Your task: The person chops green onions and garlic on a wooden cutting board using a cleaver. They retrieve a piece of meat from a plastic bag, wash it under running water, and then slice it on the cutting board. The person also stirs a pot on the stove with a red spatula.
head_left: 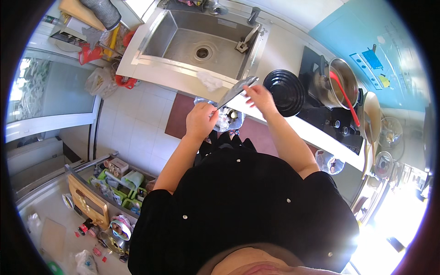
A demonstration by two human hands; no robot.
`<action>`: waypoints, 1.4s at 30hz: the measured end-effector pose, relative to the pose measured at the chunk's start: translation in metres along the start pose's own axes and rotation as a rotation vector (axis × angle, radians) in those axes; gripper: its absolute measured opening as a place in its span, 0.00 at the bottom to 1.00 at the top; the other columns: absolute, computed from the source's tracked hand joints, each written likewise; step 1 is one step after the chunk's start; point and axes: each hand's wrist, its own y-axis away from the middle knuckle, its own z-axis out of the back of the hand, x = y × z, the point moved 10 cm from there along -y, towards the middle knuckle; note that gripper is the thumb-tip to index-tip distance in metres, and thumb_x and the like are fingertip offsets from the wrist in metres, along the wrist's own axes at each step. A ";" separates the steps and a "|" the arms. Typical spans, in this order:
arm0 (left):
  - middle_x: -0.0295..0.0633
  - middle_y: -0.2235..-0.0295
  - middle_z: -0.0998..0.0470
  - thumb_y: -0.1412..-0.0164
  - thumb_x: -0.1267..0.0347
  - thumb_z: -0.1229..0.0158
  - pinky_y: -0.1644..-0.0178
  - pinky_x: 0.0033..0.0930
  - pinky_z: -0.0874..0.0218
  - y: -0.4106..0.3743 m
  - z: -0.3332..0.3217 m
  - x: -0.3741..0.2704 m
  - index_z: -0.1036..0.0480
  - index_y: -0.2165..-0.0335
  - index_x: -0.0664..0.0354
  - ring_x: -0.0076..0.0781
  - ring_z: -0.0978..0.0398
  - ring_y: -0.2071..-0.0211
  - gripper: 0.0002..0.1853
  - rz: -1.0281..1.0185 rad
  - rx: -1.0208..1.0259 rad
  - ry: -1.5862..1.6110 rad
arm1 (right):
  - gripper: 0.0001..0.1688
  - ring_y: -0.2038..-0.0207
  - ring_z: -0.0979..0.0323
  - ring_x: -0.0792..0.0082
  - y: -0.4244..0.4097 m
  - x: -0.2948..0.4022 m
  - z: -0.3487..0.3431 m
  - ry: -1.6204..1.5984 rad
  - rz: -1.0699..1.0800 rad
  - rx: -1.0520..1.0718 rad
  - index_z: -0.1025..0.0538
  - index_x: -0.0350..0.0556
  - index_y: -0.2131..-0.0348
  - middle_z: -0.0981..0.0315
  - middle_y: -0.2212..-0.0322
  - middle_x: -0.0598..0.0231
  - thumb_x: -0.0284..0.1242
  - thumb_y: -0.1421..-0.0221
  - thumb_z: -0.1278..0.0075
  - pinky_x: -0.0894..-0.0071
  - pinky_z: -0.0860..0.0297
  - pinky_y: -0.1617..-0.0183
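My left hand grips the lower end of a flat, shiny grey sheet or blade-like object, which slants up to the right over the counter's front edge. Close to its upper end is my right hand, fingers bent; whether they touch it is unclear. Beneath the object, a bin lined with a clear plastic bag holds scraps. A crumpled white wad lies on the counter before the steel sink. Just right of my right hand stands a black ribbed bowl.
Inside the steel sink a white-handled brush or scraper leans at the right. A steel pot with a red utensil stands on the black stove. Behind on the left is a shelf cart with baskets.
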 end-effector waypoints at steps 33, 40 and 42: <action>0.36 0.64 0.22 0.54 0.73 0.40 0.57 0.41 0.33 -0.064 -0.036 -0.042 0.22 0.75 0.54 0.40 0.25 0.58 0.04 -0.303 0.123 -0.279 | 0.15 0.76 0.24 0.69 0.024 0.000 -0.015 0.116 0.250 -0.056 0.23 0.40 0.73 0.23 0.79 0.60 0.35 0.43 0.42 0.67 0.29 0.69; 0.43 0.55 0.20 0.52 0.69 0.40 0.53 0.41 0.30 -0.089 -0.043 -0.039 0.18 0.70 0.57 0.44 0.25 0.48 0.09 -0.348 0.115 -0.515 | 0.17 0.75 0.26 0.54 0.033 0.017 -0.016 0.156 0.288 -0.069 0.24 0.40 0.74 0.26 0.78 0.51 0.37 0.47 0.40 0.58 0.31 0.68; 0.46 0.55 0.21 0.51 0.66 0.38 0.54 0.45 0.29 -0.089 -0.068 -0.004 0.18 0.68 0.58 0.49 0.23 0.52 0.11 -0.087 0.394 -0.423 | 0.17 0.74 0.26 0.53 0.035 0.018 -0.013 0.150 0.288 -0.080 0.23 0.39 0.73 0.25 0.78 0.50 0.37 0.46 0.41 0.57 0.31 0.68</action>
